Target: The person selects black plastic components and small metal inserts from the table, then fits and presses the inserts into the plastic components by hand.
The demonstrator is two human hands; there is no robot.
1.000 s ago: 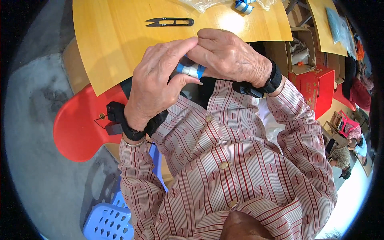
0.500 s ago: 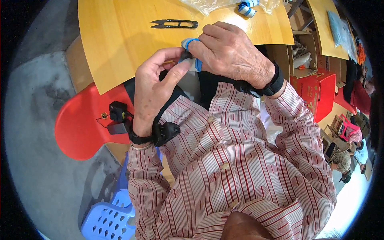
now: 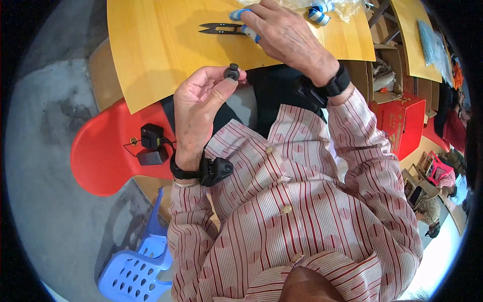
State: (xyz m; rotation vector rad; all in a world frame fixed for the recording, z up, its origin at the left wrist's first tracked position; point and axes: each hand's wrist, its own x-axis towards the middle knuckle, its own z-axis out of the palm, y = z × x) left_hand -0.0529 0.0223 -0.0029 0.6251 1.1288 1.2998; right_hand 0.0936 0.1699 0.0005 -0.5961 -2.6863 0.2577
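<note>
My left hand [image 3: 197, 108] is closed in a pinch, its thumb and fingers gripping a small dark knob-shaped piece [image 3: 232, 72] just off the table's near edge. Above the yellow table my right hand [image 3: 289, 38] has its thumb and forefinger apart. Blue-and-white wrapping covers those two fingertips. Between them lies the handle end of black thread snips [image 3: 221, 29], partly hidden by the thumb; the blades point left. I see no grip on the snips.
A blue-and-white strip [image 3: 319, 16] and clear plastic bags [image 3: 347, 11] lie at the table's far side. Left of me stands a red chair [image 3: 100, 151] with a small black device on it. Right of the table are a cardboard box [image 3: 386, 75] and a red box [image 3: 406, 123].
My right hand has left the left hand and moved up over the thread snips. The dark piece, earlier mostly covered by both hands, now shows in my left hand's pinch.
</note>
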